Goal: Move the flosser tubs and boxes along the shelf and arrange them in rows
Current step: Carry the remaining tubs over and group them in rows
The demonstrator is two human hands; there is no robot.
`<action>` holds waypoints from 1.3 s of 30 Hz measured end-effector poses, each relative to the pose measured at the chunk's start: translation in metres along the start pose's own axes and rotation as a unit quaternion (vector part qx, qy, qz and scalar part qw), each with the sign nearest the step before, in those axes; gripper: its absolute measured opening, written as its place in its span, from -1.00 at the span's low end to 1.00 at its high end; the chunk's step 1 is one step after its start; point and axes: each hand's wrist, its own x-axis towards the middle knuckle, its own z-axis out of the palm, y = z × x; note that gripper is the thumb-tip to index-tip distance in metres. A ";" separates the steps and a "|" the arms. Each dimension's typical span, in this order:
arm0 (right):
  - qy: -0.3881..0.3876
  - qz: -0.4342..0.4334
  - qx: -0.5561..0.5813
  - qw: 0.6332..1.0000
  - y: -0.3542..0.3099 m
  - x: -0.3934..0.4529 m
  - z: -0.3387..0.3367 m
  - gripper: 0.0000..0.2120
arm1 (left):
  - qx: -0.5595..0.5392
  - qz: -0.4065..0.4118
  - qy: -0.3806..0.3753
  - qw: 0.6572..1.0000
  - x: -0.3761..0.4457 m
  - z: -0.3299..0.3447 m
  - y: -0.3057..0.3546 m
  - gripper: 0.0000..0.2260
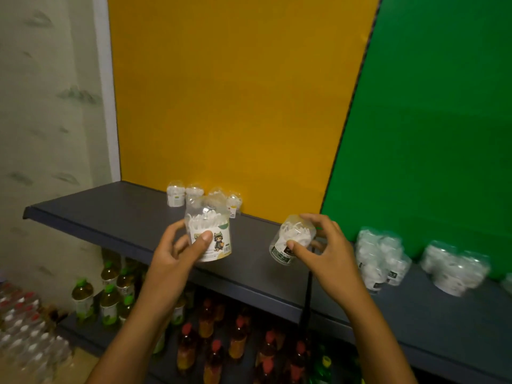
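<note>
My left hand (180, 252) grips a clear flosser tub with a cartoon-cat label (212, 231), held above the dark shelf (116, 214). My right hand (322, 250) pinches a smaller clear tub with a dark label (289, 239), tilted to the left over the shelf. Against the yellow back panel stands a row of several small tubs (194, 195). More clear tubs sit on the shelf to the right, one cluster (379, 259) near my right hand and another (454, 268) further right.
A yellow panel (235, 92) and a green panel (432, 120) back the shelf. Below it, a lower shelf holds green-capped bottles (108, 300), red-capped bottles (238, 339) and small clear bottles (25, 328) at the left.
</note>
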 end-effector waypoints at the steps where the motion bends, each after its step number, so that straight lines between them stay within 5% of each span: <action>1: 0.004 0.007 0.008 1.000 0.001 -0.007 -0.013 -0.58 | 0.010 0.012 -0.001 1.000 -0.005 0.012 0.002 -0.62; 21: 0.017 0.050 -0.104 0.993 0.090 -0.096 -0.274 -0.57 | -0.020 0.018 -0.100 0.995 -0.111 0.259 -0.022 -0.54; 39: -0.015 0.076 -0.166 0.983 0.186 -0.037 -0.237 -0.59 | -0.016 -0.010 -0.118 0.993 -0.049 0.281 -0.059 -0.45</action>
